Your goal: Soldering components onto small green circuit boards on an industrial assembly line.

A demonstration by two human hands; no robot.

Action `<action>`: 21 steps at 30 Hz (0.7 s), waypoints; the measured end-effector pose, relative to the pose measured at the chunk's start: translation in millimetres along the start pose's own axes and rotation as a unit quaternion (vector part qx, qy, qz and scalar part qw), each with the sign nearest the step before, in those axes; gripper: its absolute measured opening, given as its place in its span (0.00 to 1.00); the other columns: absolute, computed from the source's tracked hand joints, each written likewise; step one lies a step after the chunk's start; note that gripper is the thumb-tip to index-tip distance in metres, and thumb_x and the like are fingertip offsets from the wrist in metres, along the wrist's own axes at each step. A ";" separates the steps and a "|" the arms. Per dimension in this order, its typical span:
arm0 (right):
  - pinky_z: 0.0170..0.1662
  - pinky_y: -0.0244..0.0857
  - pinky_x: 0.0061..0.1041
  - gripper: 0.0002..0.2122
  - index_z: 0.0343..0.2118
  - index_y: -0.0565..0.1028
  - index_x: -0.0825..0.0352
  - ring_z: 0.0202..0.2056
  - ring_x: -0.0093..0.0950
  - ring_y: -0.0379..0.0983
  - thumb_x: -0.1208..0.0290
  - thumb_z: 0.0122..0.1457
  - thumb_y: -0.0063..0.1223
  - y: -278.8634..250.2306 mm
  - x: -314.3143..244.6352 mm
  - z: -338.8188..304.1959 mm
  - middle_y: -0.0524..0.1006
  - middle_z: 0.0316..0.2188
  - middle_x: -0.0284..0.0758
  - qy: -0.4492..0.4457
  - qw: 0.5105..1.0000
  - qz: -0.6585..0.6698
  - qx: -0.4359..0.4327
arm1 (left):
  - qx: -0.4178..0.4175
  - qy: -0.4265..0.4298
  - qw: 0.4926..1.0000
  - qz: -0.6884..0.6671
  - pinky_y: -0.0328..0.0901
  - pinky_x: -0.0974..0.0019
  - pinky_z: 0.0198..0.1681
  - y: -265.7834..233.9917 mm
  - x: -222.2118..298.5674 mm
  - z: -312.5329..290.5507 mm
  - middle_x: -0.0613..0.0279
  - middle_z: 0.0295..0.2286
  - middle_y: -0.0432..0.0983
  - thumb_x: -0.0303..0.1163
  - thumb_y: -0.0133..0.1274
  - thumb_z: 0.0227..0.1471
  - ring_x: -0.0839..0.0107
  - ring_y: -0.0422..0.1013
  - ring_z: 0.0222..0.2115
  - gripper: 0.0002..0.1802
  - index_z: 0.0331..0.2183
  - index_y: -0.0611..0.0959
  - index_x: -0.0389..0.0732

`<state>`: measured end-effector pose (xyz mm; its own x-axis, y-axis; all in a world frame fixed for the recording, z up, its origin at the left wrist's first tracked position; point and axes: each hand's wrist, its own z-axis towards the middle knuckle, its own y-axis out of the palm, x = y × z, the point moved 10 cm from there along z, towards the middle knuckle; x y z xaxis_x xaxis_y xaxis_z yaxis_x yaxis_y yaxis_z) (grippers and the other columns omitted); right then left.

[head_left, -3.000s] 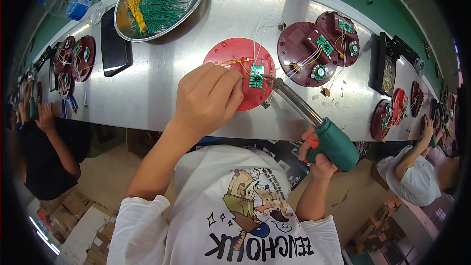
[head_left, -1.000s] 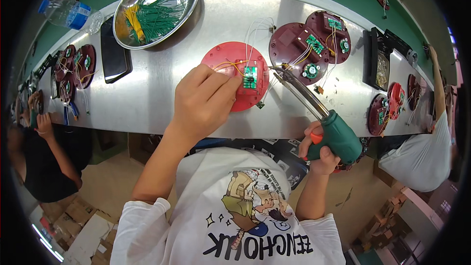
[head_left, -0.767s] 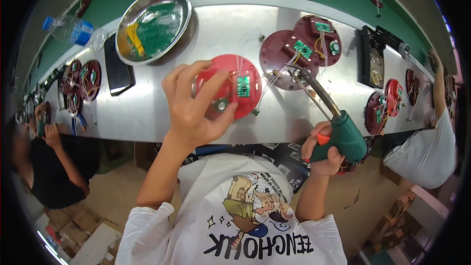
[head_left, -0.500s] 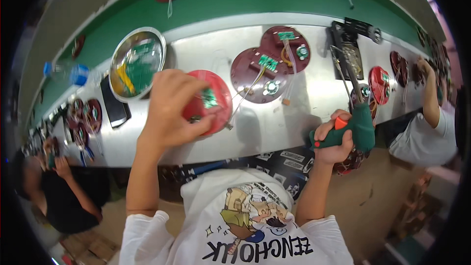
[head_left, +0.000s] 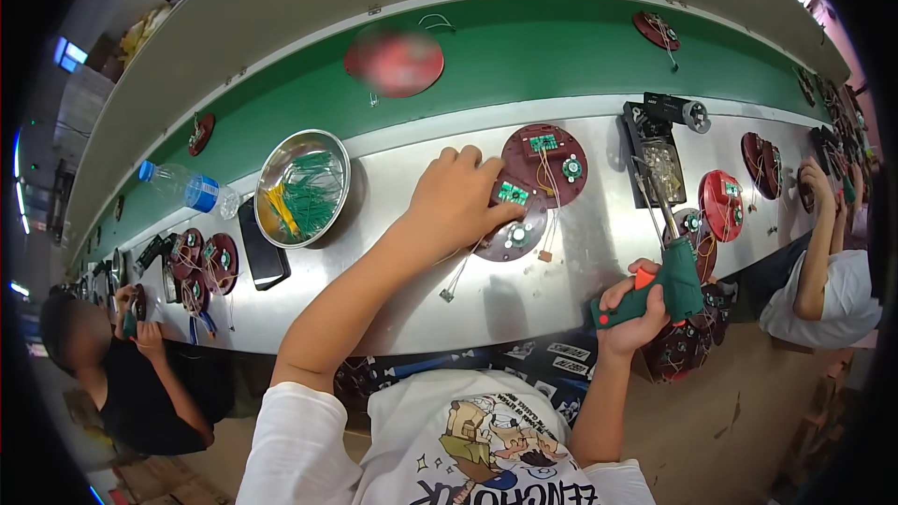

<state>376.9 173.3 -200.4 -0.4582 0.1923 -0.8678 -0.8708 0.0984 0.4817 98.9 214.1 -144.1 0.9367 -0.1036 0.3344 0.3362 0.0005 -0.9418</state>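
A green cordless screwdriver (head_left: 686, 281) with an orange trigger is in my right hand (head_left: 638, 323), its fingers wrapped round the handle. The metal shaft points away from me, beside a black screw holder (head_left: 660, 164) full of small screws. My left hand (head_left: 456, 194) grips the edge of a dark red round plate (head_left: 520, 241), its thumb across the near part. That plate carries a small green circuit board, a round silver part and thin wires. Its left side is hidden under the hand. Touching it at the back right is a similar plate (head_left: 565, 189) with board and wires.
A steel bowl (head_left: 342, 201) of green and yellow cable ties stands left, with a black phone (head_left: 265, 257) and a plastic bottle (head_left: 192, 189) beside it. A red plate (head_left: 398, 64) lies on the green belt (head_left: 524, 47). Co-workers sit at both sides.
My left hand has left the red plate and moved right onto the dark red one. The red plate now lies on the green belt. My right hand keeps the screwdriver.
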 end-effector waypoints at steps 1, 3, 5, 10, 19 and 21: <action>0.15 0.58 0.22 0.19 0.42 0.67 0.73 0.14 0.22 0.63 0.56 0.64 0.40 0.9 -0.5 -0.1 0.69 0.23 0.37 -0.002 1.000 -0.001 -0.006 | -0.001 0.002 1.000 0.003 0.66 0.53 0.48 -1.5 -2.1 -3.2 0.46 0.42 0.75 0.51 0.61 0.46 0.50 0.70 0.44 0.33 0.49 0.78 0.38; 0.15 0.58 0.22 0.19 0.42 0.67 0.73 0.14 0.22 0.63 0.56 0.64 0.40 4.0 -0.7 0.7 0.69 0.23 0.37 -0.001 1.000 0.000 -0.010 | 0.001 0.029 0.997 -0.072 0.65 0.54 0.52 -7.9 -7.7 -12.9 0.50 0.44 0.74 0.42 0.63 0.46 0.51 0.69 0.47 0.28 0.47 0.79 0.38; 0.15 0.58 0.22 0.19 0.42 0.67 0.72 0.14 0.22 0.62 0.56 0.64 0.40 6.3 -2.7 0.0 0.69 0.23 0.37 -0.009 1.000 -0.020 0.009 | -0.013 0.029 0.994 -0.108 0.64 0.55 0.53 -16.6 -14.5 -28.3 0.51 0.44 0.74 0.38 0.63 0.46 0.52 0.68 0.48 0.26 0.46 0.79 0.39; 0.16 0.59 0.21 0.18 0.45 0.65 0.74 0.15 0.22 0.63 0.59 0.66 0.38 -2.3 4.5 0.8 0.69 0.36 0.41 -0.007 1.000 0.012 -0.014 | -0.023 0.068 0.985 -0.158 0.65 0.56 0.53 -21.1 -27.2 -68.4 0.52 0.47 0.73 0.26 0.62 0.42 0.52 0.69 0.49 0.21 0.43 0.80 0.38; 0.16 0.59 0.19 0.18 0.43 0.66 0.75 0.15 0.19 0.63 0.60 0.66 0.37 8.0 2.8 1.9 0.68 0.36 0.41 0.011 0.999 -0.018 -0.026 | 0.185 -0.076 0.970 -0.135 0.68 0.56 0.48 -87.4 -131.7 -101.3 0.53 0.37 0.80 0.27 0.58 0.43 0.56 0.74 0.42 0.12 0.34 0.84 0.37; 0.16 0.59 0.19 0.18 0.43 0.66 0.75 0.16 0.19 0.63 0.61 0.67 0.37 7.5 2.8 2.1 0.68 0.36 0.41 0.010 1.000 -0.023 -0.016 | 0.195 -0.144 0.968 -0.062 0.68 0.55 0.45 -87.0 -166.0 -100.6 0.52 0.36 0.80 0.29 0.59 0.44 0.55 0.75 0.40 0.11 0.33 0.84 0.37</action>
<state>369.4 176.6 -199.0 -0.4201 0.1679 -0.8918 -0.8964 0.0762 0.4366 -95.7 131.2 -121.2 0.8566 0.1553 0.4920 0.4058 0.3863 -0.8283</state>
